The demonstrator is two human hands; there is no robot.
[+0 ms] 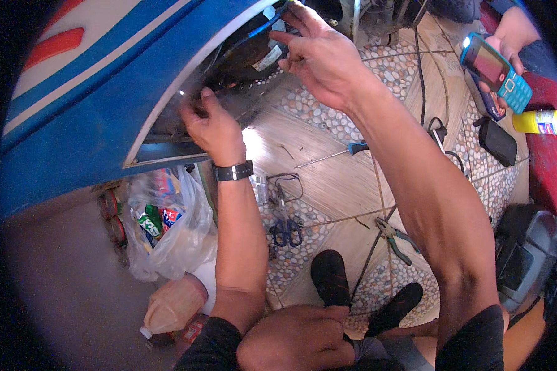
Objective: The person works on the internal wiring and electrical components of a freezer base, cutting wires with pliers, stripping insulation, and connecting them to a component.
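Note:
A blue panel (99, 89) with white and red stripes fills the upper left, with a curved opening along its right side. My left hand (213, 130), a black watch on its wrist, is at the lower part of this opening. Its thumb stands apart from the fingers, whose tips are partly hidden at the panel's edge. My right hand (325, 59) reaches to the opening's upper end, fingers spread, the uppermost tips near a blue cable (263, 28). Nothing shows in its grip. Dark parts and thin wires lie inside the opening.
On the tiled floor lie a screwdriver (331, 157), pliers (397, 240), blue-handled scissors (286, 232) and a black pouch (498, 142). A plastic bag (173, 229) holds wrappers. Another person's hand (517, 34) holds a lit phone (498, 71) above a yellow bottle (537, 122).

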